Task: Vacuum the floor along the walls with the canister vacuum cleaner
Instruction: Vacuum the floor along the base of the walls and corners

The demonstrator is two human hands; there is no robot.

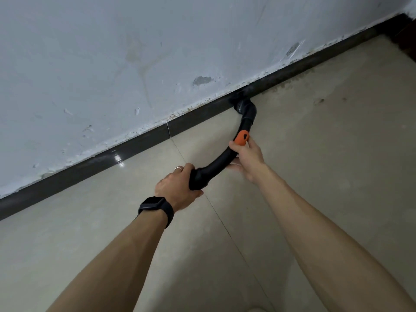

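Observation:
A curved black vacuum handle tube point(219, 162) with an orange slider point(242, 137) runs from my hands toward the wall. Its black nozzle end point(242, 104) sits against the dark baseboard point(135, 147) where the floor meets the wall. My left hand point(177, 188), with a black watch on the wrist and a ring on one finger, grips the thick lower end of the tube. My right hand point(247, 158) grips the tube just below the orange slider. The canister and the hose are out of view.
A pale scuffed wall point(135, 52) fills the upper left. Beige floor tiles point(315, 143) with dark specks near the baseboard spread to the right and toward me. A dark corner point(407, 30) shows at the upper right.

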